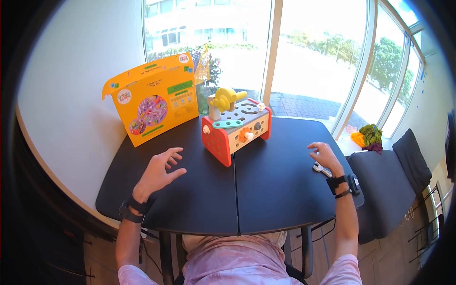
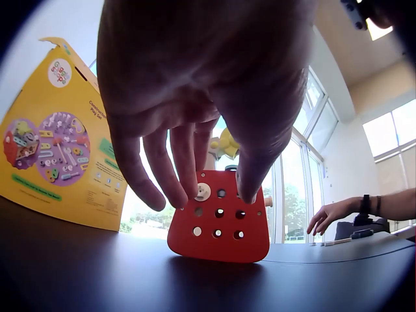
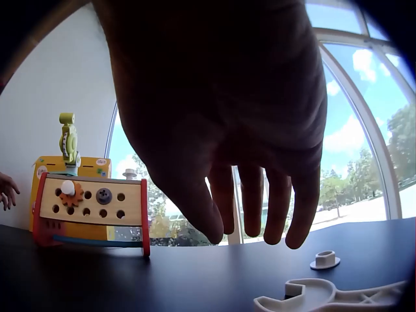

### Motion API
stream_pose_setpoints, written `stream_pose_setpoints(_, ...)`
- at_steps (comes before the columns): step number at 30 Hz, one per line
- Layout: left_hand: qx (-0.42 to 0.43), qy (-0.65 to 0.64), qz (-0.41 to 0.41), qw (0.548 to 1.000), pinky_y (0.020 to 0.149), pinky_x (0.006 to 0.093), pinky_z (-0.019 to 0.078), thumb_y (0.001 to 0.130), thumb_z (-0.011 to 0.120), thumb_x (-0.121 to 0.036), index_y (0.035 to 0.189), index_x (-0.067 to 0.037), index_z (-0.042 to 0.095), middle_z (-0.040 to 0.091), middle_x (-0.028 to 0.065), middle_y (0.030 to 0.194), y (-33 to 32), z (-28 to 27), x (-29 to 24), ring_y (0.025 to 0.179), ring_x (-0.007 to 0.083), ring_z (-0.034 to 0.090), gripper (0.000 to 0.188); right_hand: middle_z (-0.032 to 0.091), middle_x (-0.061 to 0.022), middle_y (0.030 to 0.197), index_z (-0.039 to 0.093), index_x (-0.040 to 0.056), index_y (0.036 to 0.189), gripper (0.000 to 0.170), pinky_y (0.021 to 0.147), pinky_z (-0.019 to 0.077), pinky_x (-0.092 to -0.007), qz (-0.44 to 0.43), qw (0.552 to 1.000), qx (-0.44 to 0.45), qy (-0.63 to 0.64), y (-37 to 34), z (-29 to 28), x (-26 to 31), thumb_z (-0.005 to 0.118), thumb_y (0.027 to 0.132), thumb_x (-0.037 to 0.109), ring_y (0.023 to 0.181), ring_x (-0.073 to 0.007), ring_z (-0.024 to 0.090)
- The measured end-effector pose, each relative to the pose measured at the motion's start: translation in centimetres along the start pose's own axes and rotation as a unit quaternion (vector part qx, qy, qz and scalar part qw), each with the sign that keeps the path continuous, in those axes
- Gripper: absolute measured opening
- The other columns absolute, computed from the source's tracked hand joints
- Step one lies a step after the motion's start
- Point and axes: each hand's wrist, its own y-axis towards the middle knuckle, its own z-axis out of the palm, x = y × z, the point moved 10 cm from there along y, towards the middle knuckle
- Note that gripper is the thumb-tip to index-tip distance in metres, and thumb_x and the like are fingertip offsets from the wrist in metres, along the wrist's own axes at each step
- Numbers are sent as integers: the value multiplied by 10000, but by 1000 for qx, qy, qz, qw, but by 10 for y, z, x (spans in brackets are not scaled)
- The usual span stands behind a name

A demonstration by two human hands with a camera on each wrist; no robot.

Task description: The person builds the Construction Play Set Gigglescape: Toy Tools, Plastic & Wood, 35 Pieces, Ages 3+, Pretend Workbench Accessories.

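A toy workbench [image 1: 244,130] with red ends and holed wooden sides stands at the middle of the dark table. On its top sit a yellow toy piece [image 1: 225,99] and a teal holed strip [image 1: 227,124]; an orange gear [image 3: 71,194] and a grey screw [image 3: 104,195] are on the side panel. My left hand [image 1: 160,172] hovers left of the bench, fingers loosely bent, holding nothing. My right hand [image 1: 326,157] hangs over the table's right side, relaxed, above a white toy wrench [image 1: 322,169]. Beside that wrench lies a small white cap-like piece [image 3: 325,260].
A yellow play set box [image 1: 156,97] stands upright at the table's back left. Large windows rise behind the table [image 1: 199,209]. To the right is a dark cushioned seat [image 1: 382,185] with green and orange cloth-like items [image 1: 369,137] near it.
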Motion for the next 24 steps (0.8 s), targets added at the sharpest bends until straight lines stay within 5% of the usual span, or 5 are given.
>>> stream_pose_setpoints(10, 56, 33, -47, 997, 863, 373, 620, 891, 914, -227, 1321, -62, 753, 809, 133, 1151, -62, 14, 2, 944, 256, 768, 489, 725, -215, 1372, 783, 49, 1299, 358, 1154, 529, -492, 63, 991, -62, -99, -7, 5, -98, 687, 958, -2, 1301, -409, 679)
stream_pose_setpoints(15, 72, 69, -65, 993, 932, 409, 620, 893, 894, -269, 1289, -80, 769, 810, 117, 1167, -83, 29, -4, 981, 283, 774, 456, 787, -218, 1185, 819, 28, 1167, 247, 1125, 552, -502, 76, 991, -51, -97, 11, 21, -116, 689, 959, -3, 1226, -412, 714)
stream_pose_setpoints(19, 56, 119, -53, 990, 988, 436, 604, 917, 874, -288, 1287, -98, 776, 804, 108, 1176, -92, 30, -14, 1113, 312, 745, 428, 814, -213, 1059, 835, 13, 1072, 162, 1051, 585, -494, 11, 988, -101, -119, 14, 14, -82, 734, 954, 58, 1140, -407, 751)
stream_pose_setpoints(24, 43, 166, -50, 984, 987, 446, 603, 927, 859, -294, 1162, -85, 818, 813, 90, 1151, -97, 37, -21, 1123, 325, 726, 318, 823, -192, 975, 822, -4, 1047, 269, 869, 639, -432, -21, 997, -63, 36, 31, 28, 15, 821, 948, 246, 947, -349, 806)
